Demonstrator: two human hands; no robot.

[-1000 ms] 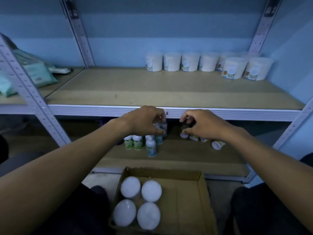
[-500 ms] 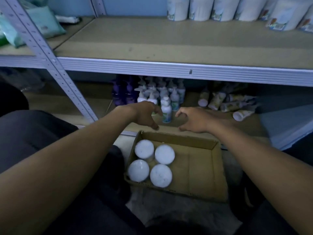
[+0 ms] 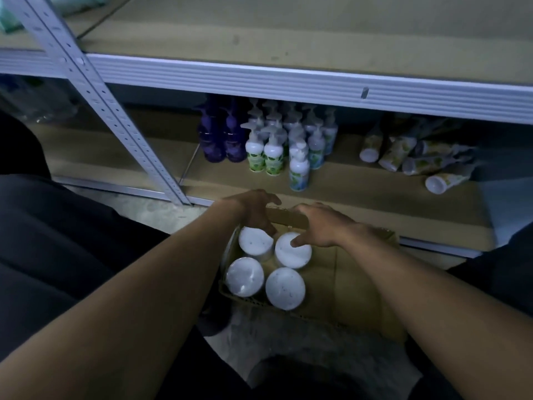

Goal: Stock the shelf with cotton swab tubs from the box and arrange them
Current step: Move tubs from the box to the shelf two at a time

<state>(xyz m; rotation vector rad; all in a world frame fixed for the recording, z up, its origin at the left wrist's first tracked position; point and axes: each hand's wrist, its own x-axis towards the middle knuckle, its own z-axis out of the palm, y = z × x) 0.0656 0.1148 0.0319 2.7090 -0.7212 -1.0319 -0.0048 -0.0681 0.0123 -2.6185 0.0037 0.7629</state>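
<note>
Box (image 3: 357, 287): open cardboard carton on the floor, just in front of the lower shelf (image 3: 331, 197).
Tubs (image 3: 285, 288): four white-lidded cotton swab tubs stand upright in a two-by-two block in the left part of the box; the right part shows bare cardboard.
Upper shelf (image 3: 288, 39): visible board is bare; any stocked tubs lie out of view.
Left hand (image 3: 255, 207): fingers spread and lightly curved over the rear-left tub (image 3: 255, 243); thumb near its lid edge. No closed hold visible.
Right hand (image 3: 320, 225): fingers spread over the rear-right tub (image 3: 292, 251); thumb tip rests on the lid. No closed hold visible.
Handling estimate: rigid plastic, probably light; smooth walls may slip. Lids may be press-fit, so lifting by the lid alone risks separation.
Grip point: take each tub around the side wall just below the lid, thumb opposite fingers; the neighbours sit close, so finger room is tight.
Neighbouring stock: pump bottles (image 3: 272, 153) and tipped tubes (image 3: 418, 161) on the lower shelf, clear of the hands.
Change from earlier frame: both hands have dropped from above the far box rim to the rear tubs; the view has tilted further downward.
</note>
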